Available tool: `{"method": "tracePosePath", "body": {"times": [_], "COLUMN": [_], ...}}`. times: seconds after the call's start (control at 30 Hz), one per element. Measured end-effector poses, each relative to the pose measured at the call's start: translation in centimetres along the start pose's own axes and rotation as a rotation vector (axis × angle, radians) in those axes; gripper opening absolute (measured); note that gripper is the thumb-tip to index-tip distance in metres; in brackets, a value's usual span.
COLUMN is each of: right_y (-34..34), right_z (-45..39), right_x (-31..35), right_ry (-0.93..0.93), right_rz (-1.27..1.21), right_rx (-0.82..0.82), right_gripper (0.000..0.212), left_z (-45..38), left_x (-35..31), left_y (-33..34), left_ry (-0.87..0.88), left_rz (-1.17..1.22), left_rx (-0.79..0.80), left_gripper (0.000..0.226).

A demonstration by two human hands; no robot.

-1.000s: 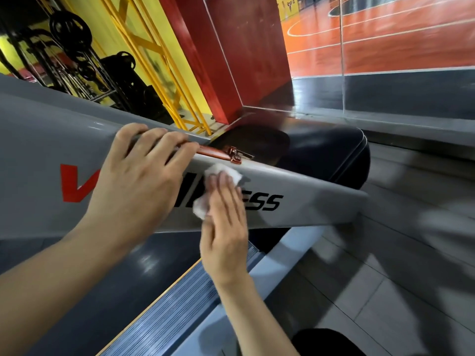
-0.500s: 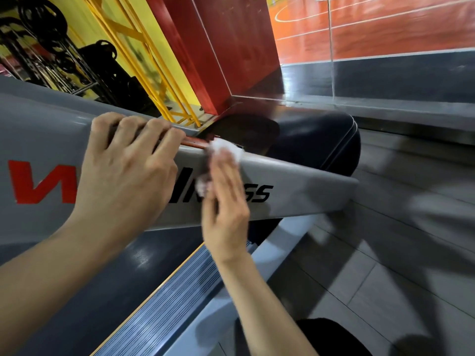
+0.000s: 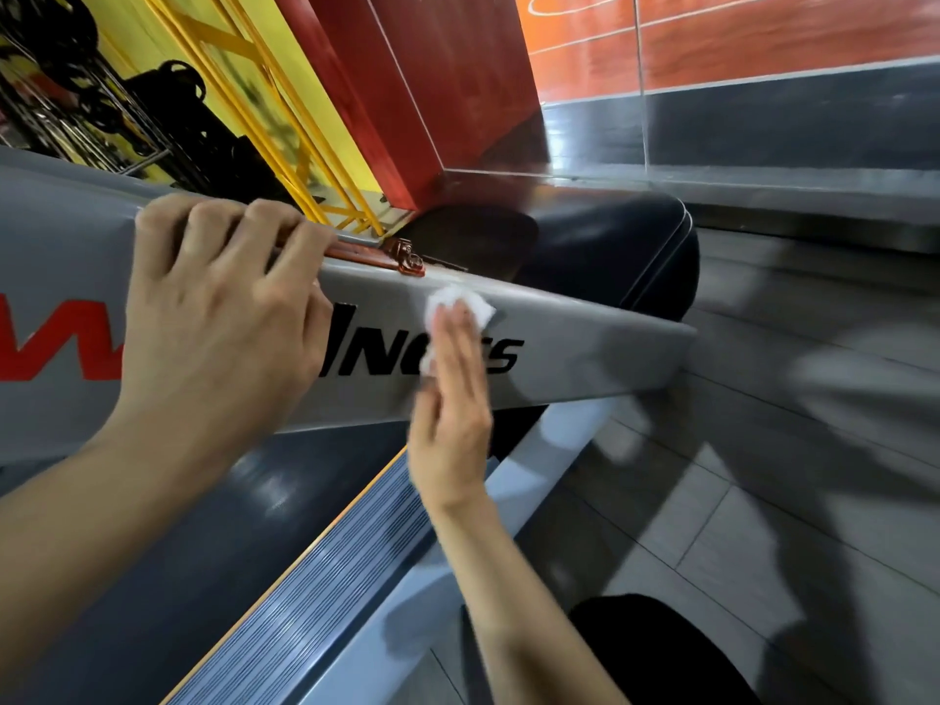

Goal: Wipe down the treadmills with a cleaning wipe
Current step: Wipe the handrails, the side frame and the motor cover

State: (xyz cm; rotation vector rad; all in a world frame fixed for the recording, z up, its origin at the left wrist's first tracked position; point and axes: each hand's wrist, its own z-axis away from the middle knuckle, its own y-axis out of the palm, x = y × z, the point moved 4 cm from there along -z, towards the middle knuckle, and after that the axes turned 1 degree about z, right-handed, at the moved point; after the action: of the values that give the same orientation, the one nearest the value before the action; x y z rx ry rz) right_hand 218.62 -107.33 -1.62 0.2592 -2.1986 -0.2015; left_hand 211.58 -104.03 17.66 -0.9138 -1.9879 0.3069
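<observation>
1. My left hand [image 3: 213,318] grips the top edge of the treadmill [image 3: 585,348] side rail, fingers curled over.
2. My right hand [image 3: 450,399], fingers flat, presses the wipe [image 3: 458,305] onto the rail's lettering (white, crumpled).

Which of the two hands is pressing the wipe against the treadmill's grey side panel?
The right hand: its flat fingers press the white wipe on the grey panel. The left hand only grips the panel's top edge.
</observation>
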Motion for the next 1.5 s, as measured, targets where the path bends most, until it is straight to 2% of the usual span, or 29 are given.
{"method": "tracePosePath", "body": {"times": [0.07,0.13,0.17,0.2,0.27,0.3,0.4,0.5,0.57,0.7,0.73,0.8,0.83,0.93,1.03,1.17,1.27,1.33,1.43,1.5], "right_y": [-2.4,-4.3,-4.6,-4.4,-2.4,-1.1,2.8,3.2,2.1,-0.5,-0.7,-0.3,0.3,2.1,1.1,-0.6,-0.8,-1.2,-2.6,-3.4], "right_z": [0.5,1.6,1.8,2.0,2.5,2.9,5.0,5.4,5.5,4.6,4.0,2.4,1.7,2.0,1.7,-3.4,-7.5,-9.5,-11.7,-12.5], "right_x": [-5.7,-10.4,-11.0,-10.4,-6.1,-2.9,5.5,4.8,1.3,-5.9,-6.5,-4.8,-2.8,3.0,2.3,1.4,2.4,2.1,-0.5,-1.6], "right_ry": [0.237,0.601,0.692,0.703,0.547,0.425,0.058,-0.096,0.032,0.669,0.744,0.68,0.572,0.243,0.088,0.191,0.094,0.076,0.305,0.485], "right_rz": [0.025,-0.059,-0.07,-0.079,-0.079,-0.067,-0.101,-0.035,0.029,-0.029,-0.037,-0.02,-0.007,0.015,0.048,0.025,0.043,0.107,0.333,0.402], "right_rx": [-0.109,-0.23,-0.28,-0.31,-0.304,-0.26,0.016,0.109,0.022,-0.367,-0.435,-0.48,-0.434,-0.163,-0.038,-0.038,0.116,0.239,0.409,0.442], "right_gripper": [0.059,0.056,0.054,0.053,0.055,0.055,0.05,0.061,0.065,0.062,0.061,0.062,0.062,0.059,0.054,0.052,0.041,0.034,0.032,0.036], "left_z": [0.0,0.1,0.1,0.2,0.2,0.2,0.4,0.4,0.0,-2.3,-2.8,-3.3,-3.3,-3.3,-3.0,-2.8,-3.1,-3.2,-3.2,-3.2], "left_x": [-0.1,-0.2,-0.2,-0.2,-0.2,-0.3,-0.1,-0.4,-0.5,-0.5,-0.5,-0.7,-0.8,-1.2,-1.1,-0.9,-0.7,-0.8,-0.9,-1.0], "left_y": [0.0,0.0,0.1,0.0,0.0,0.0,-0.2,-0.3,-0.2,-0.2,0.0,0.7,0.9,1.0,0.8,1.2,1.6,1.8,1.6,1.3], "left_ry": [-0.017,-0.033,-0.039,-0.046,-0.049,-0.048,-0.043,-0.028,-0.04,0.008,0.019,0.021,0.021,0.011,0.006,-0.01,-0.04,-0.045,-0.057,-0.036], "left_rz": [-0.005,-0.005,0.0,0.002,-0.007,-0.005,0.016,-0.027,-0.067,-0.147,-0.158,-0.191,-0.201,-0.205,-0.18,-0.085,-0.024,-0.026,-0.007,-0.017], "left_rx": [0.003,0.01,0.013,0.014,0.017,0.021,0.033,0.047,0.05,0.117,0.158,0.252,0.275,0.271,0.259,0.252,0.24,0.288,0.313,0.309], "left_gripper": [0.032,0.033,0.033,0.034,0.034,0.034,0.034,0.034,0.032,0.029,0.032,0.04,0.043,0.043,0.04,0.037,0.03,0.028,0.03,0.037]}}
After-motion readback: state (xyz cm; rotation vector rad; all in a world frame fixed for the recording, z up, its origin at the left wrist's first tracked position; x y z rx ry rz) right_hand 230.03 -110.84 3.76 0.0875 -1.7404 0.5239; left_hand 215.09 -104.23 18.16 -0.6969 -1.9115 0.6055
